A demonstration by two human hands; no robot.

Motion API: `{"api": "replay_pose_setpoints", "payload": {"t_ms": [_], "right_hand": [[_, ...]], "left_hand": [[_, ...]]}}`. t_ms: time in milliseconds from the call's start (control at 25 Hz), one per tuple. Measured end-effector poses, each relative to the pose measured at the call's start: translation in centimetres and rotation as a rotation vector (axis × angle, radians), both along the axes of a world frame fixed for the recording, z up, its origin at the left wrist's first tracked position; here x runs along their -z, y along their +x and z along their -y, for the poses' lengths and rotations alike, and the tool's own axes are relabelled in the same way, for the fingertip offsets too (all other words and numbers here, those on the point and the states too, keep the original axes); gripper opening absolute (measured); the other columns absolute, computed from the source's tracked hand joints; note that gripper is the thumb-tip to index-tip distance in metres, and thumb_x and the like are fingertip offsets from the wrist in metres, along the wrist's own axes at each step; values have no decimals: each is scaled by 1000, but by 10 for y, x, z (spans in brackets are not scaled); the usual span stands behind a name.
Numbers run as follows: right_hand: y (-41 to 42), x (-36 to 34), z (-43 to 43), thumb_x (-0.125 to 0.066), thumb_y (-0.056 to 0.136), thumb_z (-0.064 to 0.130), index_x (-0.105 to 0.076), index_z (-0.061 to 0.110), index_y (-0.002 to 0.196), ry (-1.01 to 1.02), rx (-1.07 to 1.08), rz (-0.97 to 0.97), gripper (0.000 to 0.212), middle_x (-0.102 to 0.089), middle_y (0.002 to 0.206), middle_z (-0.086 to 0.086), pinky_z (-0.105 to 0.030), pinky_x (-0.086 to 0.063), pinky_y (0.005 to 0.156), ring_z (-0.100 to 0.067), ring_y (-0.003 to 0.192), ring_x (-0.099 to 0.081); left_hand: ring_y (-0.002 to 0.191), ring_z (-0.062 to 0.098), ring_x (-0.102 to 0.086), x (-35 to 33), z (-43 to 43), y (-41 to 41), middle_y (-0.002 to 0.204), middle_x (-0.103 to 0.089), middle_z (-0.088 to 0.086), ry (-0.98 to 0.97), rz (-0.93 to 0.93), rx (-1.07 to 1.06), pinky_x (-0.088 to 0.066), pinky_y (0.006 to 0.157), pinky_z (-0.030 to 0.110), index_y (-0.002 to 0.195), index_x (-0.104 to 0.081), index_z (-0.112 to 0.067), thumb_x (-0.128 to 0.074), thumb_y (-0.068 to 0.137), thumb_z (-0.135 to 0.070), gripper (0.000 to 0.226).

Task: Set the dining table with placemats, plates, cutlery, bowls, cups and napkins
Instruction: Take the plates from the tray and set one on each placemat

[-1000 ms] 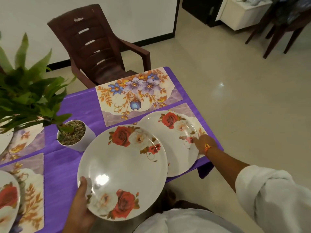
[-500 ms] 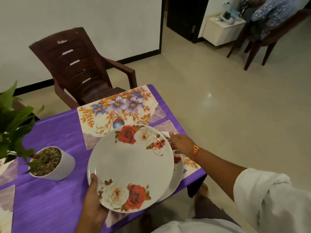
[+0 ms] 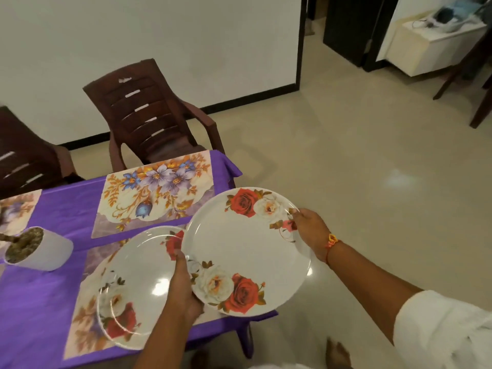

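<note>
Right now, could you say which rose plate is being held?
The right-hand plate, held by the left hand and right hand; the other plate lies on a placemat.

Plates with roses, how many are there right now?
2. The lifted plate is held by the left hand and right hand; the other plate lies on the near placemat, partly under the lifted one. More may sit out of view to the left.

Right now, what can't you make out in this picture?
Head view:
- Left hand: fingers hidden under the held plate.
- Near placemat: mostly covered by the resting plate.
- Pot plant: leaves cut off by the left edge.
- Far-left placemat: blurred, cut by the left edge.
- Cabinet-top items: too small and blurred.
</note>
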State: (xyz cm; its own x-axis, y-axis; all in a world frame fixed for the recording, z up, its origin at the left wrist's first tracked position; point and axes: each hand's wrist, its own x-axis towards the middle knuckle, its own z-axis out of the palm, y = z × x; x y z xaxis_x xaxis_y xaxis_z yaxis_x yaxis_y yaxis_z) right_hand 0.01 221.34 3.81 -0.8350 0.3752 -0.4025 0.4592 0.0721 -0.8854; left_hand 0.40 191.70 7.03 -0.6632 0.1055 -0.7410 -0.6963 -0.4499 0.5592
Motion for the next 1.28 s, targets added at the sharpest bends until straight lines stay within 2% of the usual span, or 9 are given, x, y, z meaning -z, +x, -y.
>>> {"api": "replay_pose_setpoints", "payload": {"t_ms": [80, 320, 440, 560, 720, 920, 1040, 1160, 1280], "right_hand": [[19, -3, -47, -41, 108, 28, -69, 6, 84, -6, 3, 10, 43, -73, 73, 1, -27, -45, 71, -15, 75, -68], [26, -12, -131, -42, 107, 27, -69, 8, 81, -29, 25, 36, 42, -73, 74, -4, -27, -45, 69, -15, 70, -65], [5, -9, -150, -43, 105, 24, -70, 6, 81, -75, 30, 40, 40, -74, 76, -7, -31, -49, 74, -18, 70, -65], [-40, -8, -164, -43, 101, 22, -69, 4, 83, -76, -9, 47, 37, -75, 83, -13, -35, -49, 77, -22, 75, -64], [-133, -13, -172, -44, 97, 31, -63, 7, 93, 0, -113, 44, 31, -74, 87, -9, -38, -51, 78, -27, 86, -68], [-261, -36, -167, -47, 99, 18, -59, 10, 94, 70, -291, 31, 16, -74, 91, -13, -41, -53, 82, -27, 82, -69], [-326, -42, -151, -48, 95, 20, -62, 10, 95, 89, -396, 24, 17, -73, 94, -13, -46, -57, 83, -33, 91, -69], [-376, -41, -128, -47, 98, 18, -64, 13, 94, 125, -532, 38, 18, -71, 93, -10, -37, -54, 74, -28, 87, -66], [-430, -34, -103, -48, 98, 17, -71, 13, 96, 141, -700, 17, 23, -74, 91, -9, -42, -59, 79, -28, 87, -69]], "left_hand": [[112, 40, -67, -9, -46, 19, 124, -71, 14, -17, 12, -13, -55, 88, 60, 133, -62, -26, -57, 84, -64, 63], [114, 39, -67, -17, -131, 33, 126, -69, 14, -25, -29, -34, -44, 106, 60, 130, -63, -21, -40, 96, -64, 59], [107, 37, -70, -21, -149, 19, 123, -70, 17, -34, -97, -25, -50, 98, 56, 123, -69, -19, -55, 87, -60, 57], [98, 34, -73, -15, -162, -12, 109, -76, 14, -68, -100, -86, -57, 87, 53, 96, -83, -22, -69, 76, -60, 44], [125, 41, -59, 13, -170, -73, 133, -65, 16, 20, -92, -255, -40, 110, 62, 136, -61, -19, -51, 95, -56, 57], [119, 39, -63, 8, -180, -148, 128, -68, 15, -21, -123, -399, -47, 103, 58, 134, -61, -18, -44, 103, -48, 46], [110, 34, -69, 1, -178, -184, 122, -71, 13, -92, -108, -538, -55, 93, 51, 129, -63, -17, -44, 105, -41, 39], [101, 33, -72, -2, -171, -207, 111, -75, 14, -195, -81, -610, -58, 86, 50, 121, -66, -16, -45, 104, -38, 35], [88, 28, -67, 0, -166, -232, 97, -69, 14, -271, -31, -741, -59, 73, 40, 109, -61, -8, -44, 105, -30, 28]]}}
